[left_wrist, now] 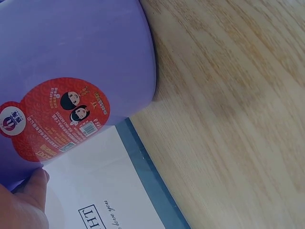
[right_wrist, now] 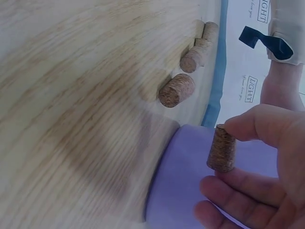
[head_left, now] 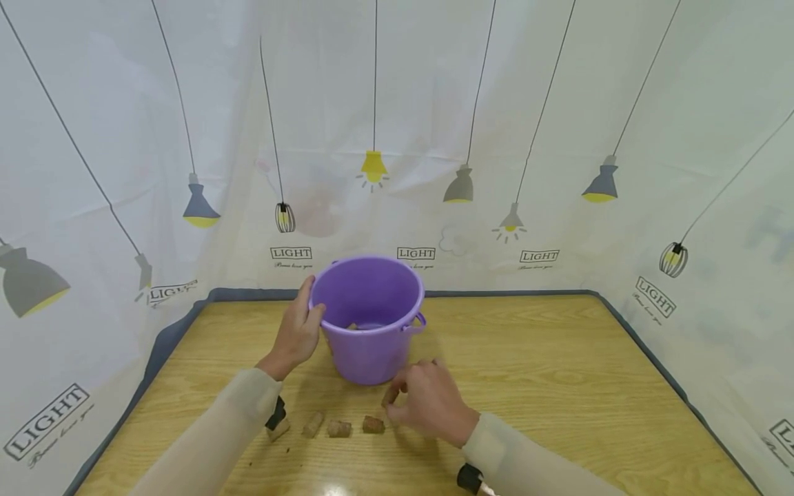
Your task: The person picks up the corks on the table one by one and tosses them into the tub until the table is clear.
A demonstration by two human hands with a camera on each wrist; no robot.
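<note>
A purple bucket (head_left: pixel 372 358) with its mouth facing up stands on the wooden table. My left hand (head_left: pixel 296 335) holds its left rim, thumb at the edge. In the left wrist view a red sticker (left_wrist: pixel 71 112) shows on the bucket's side. Close in front of the bucket, my right hand (head_left: pixel 432 401) pinches a cork (right_wrist: pixel 222 149) between thumb and finger, raised off the table. A row of several corks lies to its left, the nearest a darker cork (head_left: pixel 373 425). Something small and tan (head_left: pixel 352 326) shows inside the bucket, mostly hidden by the rim.
The wooden tabletop (head_left: pixel 546 372) stretches out on both sides of the bucket. White cloth (head_left: pixel 347 89) printed with lamps hangs behind and at the sides, with a dark blue border (head_left: pixel 509 293) along the table's edges. Small dark crumbs lie near the corks.
</note>
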